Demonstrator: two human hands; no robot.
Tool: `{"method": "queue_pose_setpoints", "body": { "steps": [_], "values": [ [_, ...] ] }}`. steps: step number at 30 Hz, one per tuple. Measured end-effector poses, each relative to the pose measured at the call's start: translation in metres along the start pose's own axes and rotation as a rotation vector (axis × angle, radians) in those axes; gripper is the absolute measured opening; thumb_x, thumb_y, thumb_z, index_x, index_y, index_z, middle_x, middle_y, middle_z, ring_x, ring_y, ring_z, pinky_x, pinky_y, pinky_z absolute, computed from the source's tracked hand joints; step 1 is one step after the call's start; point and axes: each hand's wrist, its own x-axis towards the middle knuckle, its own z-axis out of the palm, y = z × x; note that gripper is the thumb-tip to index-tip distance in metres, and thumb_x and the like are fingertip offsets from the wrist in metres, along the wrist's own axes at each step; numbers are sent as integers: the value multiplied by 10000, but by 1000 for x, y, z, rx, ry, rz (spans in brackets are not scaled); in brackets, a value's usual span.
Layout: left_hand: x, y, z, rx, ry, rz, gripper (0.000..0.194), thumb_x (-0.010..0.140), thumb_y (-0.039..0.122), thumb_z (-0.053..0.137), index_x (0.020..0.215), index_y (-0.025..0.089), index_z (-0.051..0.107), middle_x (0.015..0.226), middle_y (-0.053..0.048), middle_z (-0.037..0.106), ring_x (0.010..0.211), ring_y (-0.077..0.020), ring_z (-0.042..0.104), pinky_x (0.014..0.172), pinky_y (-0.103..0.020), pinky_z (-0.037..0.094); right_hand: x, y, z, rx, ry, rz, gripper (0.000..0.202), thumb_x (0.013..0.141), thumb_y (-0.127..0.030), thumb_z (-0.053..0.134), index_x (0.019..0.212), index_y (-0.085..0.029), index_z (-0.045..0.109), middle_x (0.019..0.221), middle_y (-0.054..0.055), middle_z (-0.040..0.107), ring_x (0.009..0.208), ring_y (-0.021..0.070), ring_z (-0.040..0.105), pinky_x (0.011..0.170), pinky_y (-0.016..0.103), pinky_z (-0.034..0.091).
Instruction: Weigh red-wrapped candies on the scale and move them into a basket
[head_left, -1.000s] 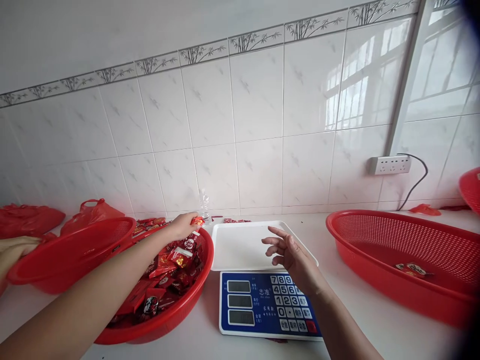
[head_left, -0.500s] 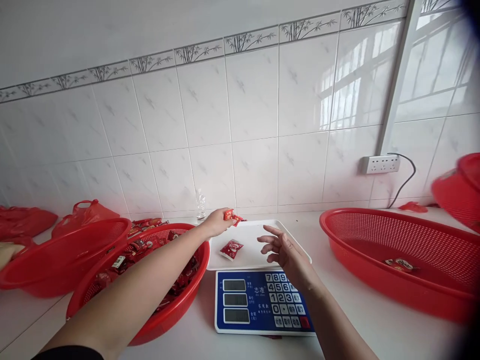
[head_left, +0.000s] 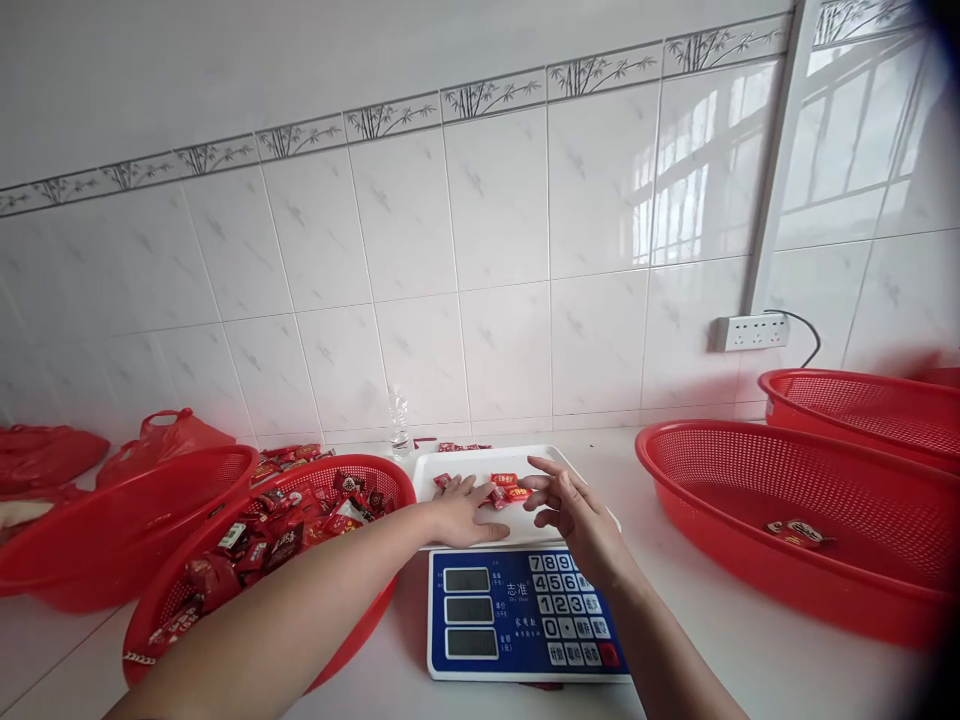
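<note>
A white tray (head_left: 540,455) sits on top of a blue scale (head_left: 501,640) with a number keypad. Several small red packets (head_left: 504,481) lie near the tray's middle. My left hand (head_left: 466,510) rests palm down over the tray's left part, fingers spread, with one red packet (head_left: 442,481) showing just past its fingertips. At the right side of the tray is my right hand (head_left: 566,500), fingers apart and slightly curled, its fingertips close to the packets and nothing held in it.
A red basket full of packets (head_left: 285,540) stands left of the scale, another red basket (head_left: 127,520) beyond it. On the right, a red basket (head_left: 750,560) holds a few packets, with another (head_left: 862,400) behind. A clear bottle (head_left: 399,420) stands near the wall.
My left hand has come down onto the tray and let go of the red packets, which now lie there. My right hand has barely moved. The back right basket now sits lower.
</note>
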Motion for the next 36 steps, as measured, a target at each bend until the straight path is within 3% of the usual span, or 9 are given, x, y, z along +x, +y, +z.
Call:
{"method": "queue_pose_setpoints", "body": {
  "steps": [4, 7, 10, 13, 16, 21, 24, 30, 36],
  "values": [
    [3, 11, -3, -92, 35, -47, 776, 717, 697, 401, 1361, 285, 275, 1470, -50, 166, 1341, -310, 17, 1051, -508, 90, 0, -4, 2, -81, 51, -29, 429, 798, -532, 468, 1091, -234, 567, 952, 76, 634, 761, 168, 573, 605, 284, 467],
    [2, 7, -17, -173, 249, -5, 588, 829, 537, 361, 1317, 209, 360, 1432, -76, 275, 1321, -239, 202, 1062, -387, 183, 1, -3, 3, -287, 125, -60, 429, 783, -542, 481, 1039, -217, 593, 913, 81, 646, 781, 192, 581, 636, 320, 483],
    [-5, -16, -37, -170, 507, -70, 369, 846, 303, 385, 1174, 171, 492, 1286, -85, 483, 1193, -191, 416, 1006, -314, 290, 2, 3, 3, -479, 184, -102, 407, 770, -538, 499, 997, -222, 617, 864, 73, 658, 805, 216, 585, 659, 347, 488],
    [-24, -50, -51, -96, 613, -268, 255, 804, 200, 412, 1019, 174, 547, 1108, -66, 594, 1036, -174, 527, 903, -284, 378, 3, 9, 3, -577, 179, -150, 367, 775, -521, 501, 965, -240, 641, 855, 58, 667, 780, 215, 590, 671, 355, 482],
    [-52, -82, -52, -9, 523, -421, 190, 751, 226, 485, 912, 163, 562, 959, -63, 633, 891, -192, 580, 785, -282, 426, 2, 9, 4, -617, 170, -156, 366, 784, -522, 485, 952, -242, 650, 848, 55, 671, 744, 211, 594, 664, 357, 482],
    [-88, -111, -39, -8, 245, -455, 305, 533, 220, 684, 824, 176, 602, 871, -44, 658, 809, -220, 599, 697, -264, 433, 0, 8, 6, -691, 154, -138, 389, 807, -531, 437, 956, -237, 643, 811, 50, 670, 732, 208, 597, 670, 358, 482],
    [-91, -118, -38, -15, 253, -456, 310, 559, 177, 654, 865, 186, 604, 915, -38, 655, 868, -207, 592, 733, -251, 427, 1, 9, 6, -708, 147, -136, 381, 807, -530, 441, 948, -240, 643, 787, 45, 672, 729, 211, 602, 667, 355, 477],
    [-90, -112, -59, -118, 503, -421, 306, 650, 161, 580, 956, 176, 583, 1033, -51, 615, 941, -194, 565, 806, -260, 414, 1, 11, 7, -737, 160, -135, 392, 810, -535, 429, 934, -231, 643, 789, 51, 675, 717, 209, 610, 671, 351, 472],
    [-94, -67, -73, -466, 708, -380, 305, 686, 264, 617, 982, 199, 587, 893, -23, 628, 757, -157, 590, 649, -239, 446, -1, 9, 8, -773, 140, -151, 394, 815, -523, 426, 946, -221, 643, 793, 46, 685, 707, 195, 622, 650, 319, 478]
  ]
}}
